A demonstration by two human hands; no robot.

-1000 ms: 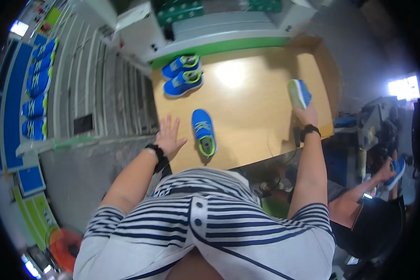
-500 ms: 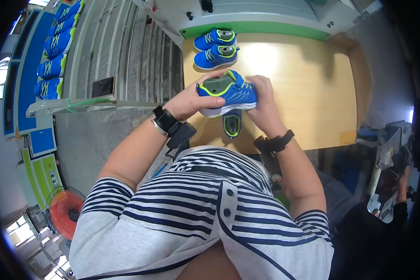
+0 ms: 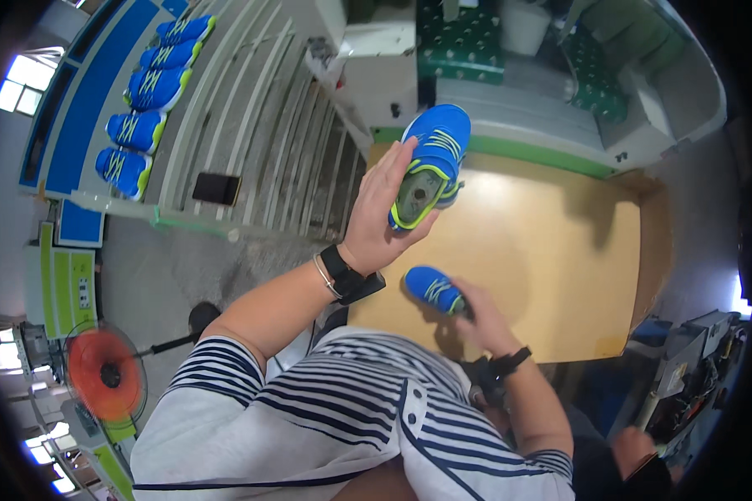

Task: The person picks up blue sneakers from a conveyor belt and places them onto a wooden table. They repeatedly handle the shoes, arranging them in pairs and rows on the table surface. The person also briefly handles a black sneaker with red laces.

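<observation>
A blue sneaker point(image 3: 444, 138) with lime-green trim and yellow laces is gripped at its side by my left hand point(image 3: 383, 204). It is held up over the far left part of the table, toe pointing away, and a dark grey insert shows in its opening. Partly hidden behind it is another blue sneaker point(image 3: 451, 194). Close to the table's near edge, my right hand point(image 3: 486, 319) has its fingers closed around the heel end of a smaller-looking blue sneaker point(image 3: 429, 286), whose toe points away to the left.
The wooden table point(image 3: 551, 250) has a green-edged machine point(image 3: 510, 150) along its far side. To the left stands a slatted metal rack point(image 3: 259, 108) with a dark phone-like object point(image 3: 217, 189) and several blue sneakers point(image 3: 154, 88) beyond. A red fan point(image 3: 104, 371) is lower left; another person's hand point(image 3: 633, 451) shows lower right.
Both hands held one sneaker together before. Now my left hand has carried a sneaker away from me, while my right hand has let go and taken hold of the one near the table edge.
</observation>
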